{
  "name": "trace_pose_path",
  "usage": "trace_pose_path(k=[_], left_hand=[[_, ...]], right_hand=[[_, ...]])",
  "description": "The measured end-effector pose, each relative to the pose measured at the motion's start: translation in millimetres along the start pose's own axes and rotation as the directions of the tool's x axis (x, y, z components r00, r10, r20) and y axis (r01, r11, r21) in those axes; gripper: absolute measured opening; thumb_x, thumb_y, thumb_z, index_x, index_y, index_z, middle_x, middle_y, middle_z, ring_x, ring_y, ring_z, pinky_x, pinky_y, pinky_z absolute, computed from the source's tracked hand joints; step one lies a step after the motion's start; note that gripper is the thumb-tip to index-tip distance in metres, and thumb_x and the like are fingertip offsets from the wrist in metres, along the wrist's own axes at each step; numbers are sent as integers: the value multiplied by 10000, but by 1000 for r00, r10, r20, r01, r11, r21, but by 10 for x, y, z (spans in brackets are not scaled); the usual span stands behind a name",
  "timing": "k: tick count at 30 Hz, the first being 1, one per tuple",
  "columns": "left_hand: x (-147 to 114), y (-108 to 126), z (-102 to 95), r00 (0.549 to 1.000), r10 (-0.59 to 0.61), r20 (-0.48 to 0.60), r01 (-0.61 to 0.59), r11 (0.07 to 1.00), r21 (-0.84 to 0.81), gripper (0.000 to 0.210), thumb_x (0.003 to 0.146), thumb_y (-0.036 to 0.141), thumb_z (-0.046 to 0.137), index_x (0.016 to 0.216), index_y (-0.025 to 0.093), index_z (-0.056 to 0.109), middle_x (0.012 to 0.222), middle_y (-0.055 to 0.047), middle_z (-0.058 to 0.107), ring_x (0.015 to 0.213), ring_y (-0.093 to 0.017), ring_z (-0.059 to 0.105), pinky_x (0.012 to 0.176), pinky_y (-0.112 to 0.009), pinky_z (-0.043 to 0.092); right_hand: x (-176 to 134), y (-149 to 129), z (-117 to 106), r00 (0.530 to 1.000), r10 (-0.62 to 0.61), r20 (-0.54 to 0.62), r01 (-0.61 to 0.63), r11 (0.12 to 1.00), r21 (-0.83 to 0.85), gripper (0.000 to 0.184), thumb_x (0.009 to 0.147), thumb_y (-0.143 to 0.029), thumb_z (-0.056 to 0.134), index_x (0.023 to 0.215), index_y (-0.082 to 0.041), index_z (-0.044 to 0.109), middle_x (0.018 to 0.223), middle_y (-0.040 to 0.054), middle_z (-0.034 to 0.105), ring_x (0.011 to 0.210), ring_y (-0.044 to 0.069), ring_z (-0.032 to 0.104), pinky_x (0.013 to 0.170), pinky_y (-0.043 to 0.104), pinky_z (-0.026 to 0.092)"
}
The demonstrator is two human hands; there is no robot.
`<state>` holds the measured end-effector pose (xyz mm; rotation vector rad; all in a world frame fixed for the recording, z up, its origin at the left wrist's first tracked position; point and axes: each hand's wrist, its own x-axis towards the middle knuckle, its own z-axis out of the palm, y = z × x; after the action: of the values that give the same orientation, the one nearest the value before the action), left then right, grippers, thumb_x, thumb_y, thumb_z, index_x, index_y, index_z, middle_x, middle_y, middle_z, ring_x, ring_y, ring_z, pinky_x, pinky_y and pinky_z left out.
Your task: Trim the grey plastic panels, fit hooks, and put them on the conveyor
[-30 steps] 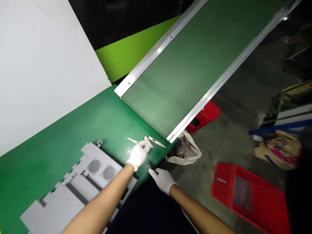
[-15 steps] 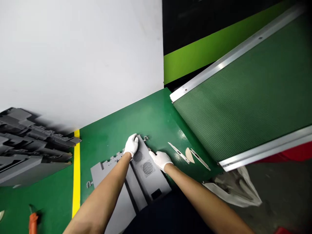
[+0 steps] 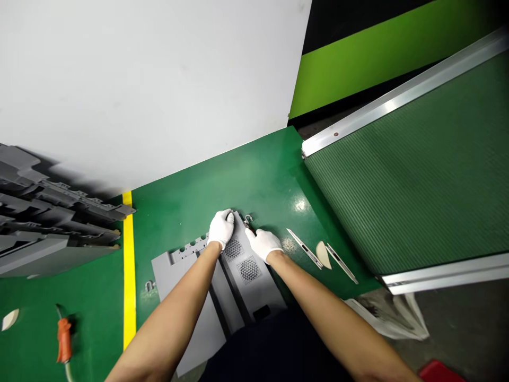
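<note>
A grey moulded plastic panel (image 3: pixel 260 286) with two vent grilles lies on the green work surface in front of me. My left hand (image 3: pixel 221 229), in a white glove, curls its fingers over the panel's far edge and grips it there. At the panel's right edge is my right hand (image 3: pixel 264 244), also gloved and closed. Something small and dark shows at its fingertips, too hidden to name. Close beyond that hand, a small metal hook (image 3: pixel 248 218) sticks out by the panel's far right corner. Another metal hook (image 3: pixel 150 286) is at the panel's left side.
Several grey plastic panels (image 3: pixel 59 239) stand stacked at the left, past a yellow stripe (image 3: pixel 129 276). An orange-handled tool (image 3: pixel 64 339) lies near them. Right of me lie two slim, blade-like tools (image 3: pixel 304 248) and a beige wedge (image 3: pixel 323 254). A metal-framed green conveyor (image 3: pixel 417 175) slopes up beyond.
The view has shifted, so more of the left side shows, including the whole orange-handled tool. Both hands stay at the panel's far end, in nearly the same places on it.
</note>
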<state>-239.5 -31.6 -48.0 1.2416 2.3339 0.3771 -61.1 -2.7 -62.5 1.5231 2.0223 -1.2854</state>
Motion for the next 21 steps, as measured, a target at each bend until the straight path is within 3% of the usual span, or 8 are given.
trace_pose_path(k=[3, 6, 9, 11, 13, 16, 18, 21], left_hand=[[98, 41, -76, 999, -28, 36, 27, 999, 40, 435, 1004, 391, 425, 1196, 157, 737, 1267, -157, 716, 1207, -300, 649, 1090, -407, 485], [290, 132, -95, 981, 123, 152, -133, 989, 57, 449, 989, 489, 458, 1173, 200, 749, 1260, -120, 727, 1164, -269, 659, 1055, -361, 488], [535, 287, -16, 835, 241, 494, -299, 953, 41, 467, 941, 583, 524, 1090, 223, 779, 1125, -67, 776, 989, -209, 686, 911, -267, 510], [691, 407, 78, 738, 134, 661, -299, 944, 143, 473, 913, 606, 552, 973, 206, 797, 930, -65, 784, 819, -189, 666, 791, -261, 502], [816, 502, 170, 711, 28, 702, -286, 924, 253, 457, 883, 579, 604, 868, 164, 795, 814, -88, 759, 742, -185, 637, 752, -275, 484], [897, 522, 227, 691, 11, 723, -287, 922, 260, 419, 829, 533, 689, 760, 128, 773, 759, -98, 737, 729, -177, 620, 753, -275, 476], [861, 442, 192, 671, 70, 738, -273, 949, 159, 431, 838, 562, 675, 811, 143, 771, 800, -76, 749, 740, -166, 622, 737, -262, 482], [723, 276, 67, 696, 279, 661, -229, 960, -163, 484, 848, 635, 636, 822, 164, 745, 867, -66, 756, 793, -177, 648, 779, -280, 519]], right_hand=[[22, -17, 0, 1000, -19, -11, 19, 999, -27, 777, 1002, -664, 178, 1078, -114, 723, 1073, 256, 761, 1049, 365, 728, 906, 452, 534], [23, -21, 16, 999, -35, -29, 33, 998, -54, 727, 1023, -615, 206, 1054, -106, 725, 1055, 255, 765, 1041, 351, 733, 911, 428, 530], [14, -29, 30, 999, -38, -39, 35, 997, -73, 712, 1034, -596, 218, 1056, -95, 723, 1044, 256, 766, 1031, 351, 737, 900, 420, 533], [4, -43, 35, 999, -27, -45, 24, 996, -82, 715, 1040, -594, 215, 1054, -88, 721, 1035, 259, 765, 1017, 347, 741, 891, 416, 535], [-6, -61, 37, 999, -17, -49, 12, 996, -88, 710, 1043, -591, 222, 1047, -84, 719, 1029, 259, 765, 1010, 338, 743, 889, 408, 533], [-10, -72, 37, 999, -8, -50, 4, 996, -85, 714, 1046, -589, 225, 1055, -70, 716, 1033, 268, 761, 1020, 330, 741, 902, 403, 526], [1, -57, 35, 999, -12, -43, 9, 997, -71, 728, 1043, -602, 218, 1066, -73, 719, 1041, 263, 762, 1035, 334, 737, 913, 403, 522], [30, -3, 27, 999, -30, -28, 29, 999, -40, 744, 1029, -640, 218, 1089, -96, 723, 1063, 243, 764, 1059, 346, 728, 923, 406, 520]])
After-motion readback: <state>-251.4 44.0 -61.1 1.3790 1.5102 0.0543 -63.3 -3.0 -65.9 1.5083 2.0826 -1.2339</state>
